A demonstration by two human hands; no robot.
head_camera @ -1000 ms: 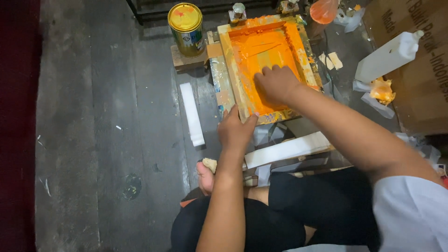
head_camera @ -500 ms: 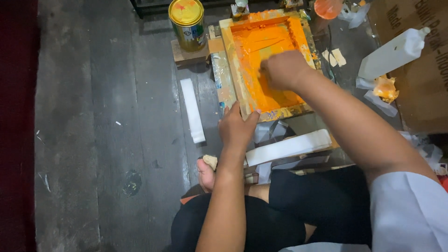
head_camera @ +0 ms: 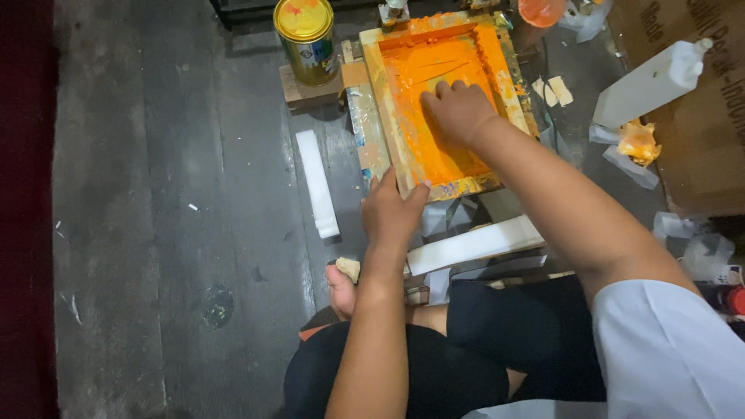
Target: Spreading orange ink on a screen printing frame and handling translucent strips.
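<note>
On the grey concrete floor (head_camera: 155, 233) we sit cross-legged over the wooden screen frame (head_camera: 380, 101), rectangular, mesh flooded with thick glossy orange ink (head_camera: 434, 62).

Delta vs earlier frames: our right hand (head_camera: 459, 111) has moved. It was at the lower middle of the mesh a second ago, further up and right at the half-second mark, and is now mid-frame near the right rail. Fingers are curled, knuckles up, pressed into the ink. Whatever that grip holds is hidden under the hand, so we cannot tell how far closed it is or on what. A pale streak shows in the ink just above the knuckles.

Our left hand (head_camera: 394, 211) has not shifted: it clamps the frame's near left corner, thumb on the front rail, fingers partly closed round the wood. Frame rails are rough, crusted with dried orange and yellow.

Around it, largest first: brown cardboard box (head_camera: 698, 140) at right; white plastic bottle (head_camera: 650, 81) lying tilted against it; long white flat strip (head_camera: 473, 244) just below the frame; narrower white strip (head_camera: 317, 182) on the floor left; round metal can (head_camera: 306, 39), yellow-smeared lid, upright on a wood block beside the frame's far left corner; orange-stained crumpled rag (head_camera: 638, 141) under the bottle.
</note>
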